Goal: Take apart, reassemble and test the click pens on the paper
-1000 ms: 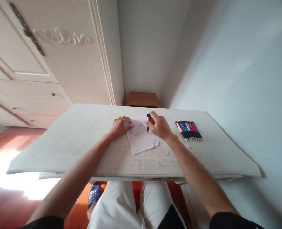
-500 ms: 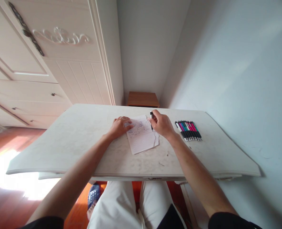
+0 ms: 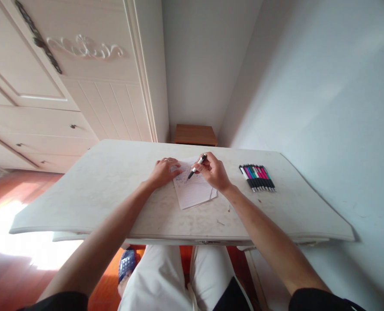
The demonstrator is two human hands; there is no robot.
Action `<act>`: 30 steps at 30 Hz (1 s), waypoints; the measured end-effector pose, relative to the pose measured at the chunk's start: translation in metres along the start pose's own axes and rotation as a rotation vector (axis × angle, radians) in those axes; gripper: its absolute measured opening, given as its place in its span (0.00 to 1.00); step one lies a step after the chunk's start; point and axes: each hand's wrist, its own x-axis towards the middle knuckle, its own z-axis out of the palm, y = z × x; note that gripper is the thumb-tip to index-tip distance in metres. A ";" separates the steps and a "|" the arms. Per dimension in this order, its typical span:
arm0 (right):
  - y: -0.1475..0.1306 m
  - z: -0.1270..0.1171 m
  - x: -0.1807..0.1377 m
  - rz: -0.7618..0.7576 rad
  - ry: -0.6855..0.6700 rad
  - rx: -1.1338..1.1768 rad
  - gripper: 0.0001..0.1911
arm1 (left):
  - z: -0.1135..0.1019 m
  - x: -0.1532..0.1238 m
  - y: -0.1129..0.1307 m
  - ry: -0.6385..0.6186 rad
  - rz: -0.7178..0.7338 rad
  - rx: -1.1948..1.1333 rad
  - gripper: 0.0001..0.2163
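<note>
A sheet of paper (image 3: 193, 196) with handwriting on its upper part lies on the white table, slightly turned, its right edge torn. On its upper left side rests my left hand (image 3: 164, 172), open, fingers lying flat and a ring on one of them. My right hand (image 3: 213, 172) is closed around a white pen (image 3: 196, 167) with a black grip. The pen slants down to the left, its tip at the written lines; whether it touches the paper I cannot tell. Part of the writing is hidden behind my right hand.
Several pens (image 3: 257, 178) in various colours lie side by side to the right of the paper. The white table (image 3: 107, 185) meets a wall (image 3: 324, 108) on the right. A brown wooden box-like piece (image 3: 196, 134) stands behind it, and a pale cabinet (image 3: 114, 103) at the left.
My right hand has moved left over the paper, and the pen has gone from upright at the right edge to slanting with its tip near the writing. My left hand has stayed put.
</note>
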 end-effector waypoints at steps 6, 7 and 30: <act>0.007 0.006 -0.002 0.009 -0.027 0.064 0.18 | -0.001 -0.001 0.003 -0.013 -0.006 0.004 0.14; 0.007 0.007 -0.002 0.016 -0.028 0.064 0.18 | -0.001 -0.001 0.003 -0.015 -0.009 0.007 0.14; 0.002 -0.003 0.001 -0.008 -0.101 -0.151 0.13 | -0.002 -0.001 0.003 -0.024 -0.008 0.009 0.14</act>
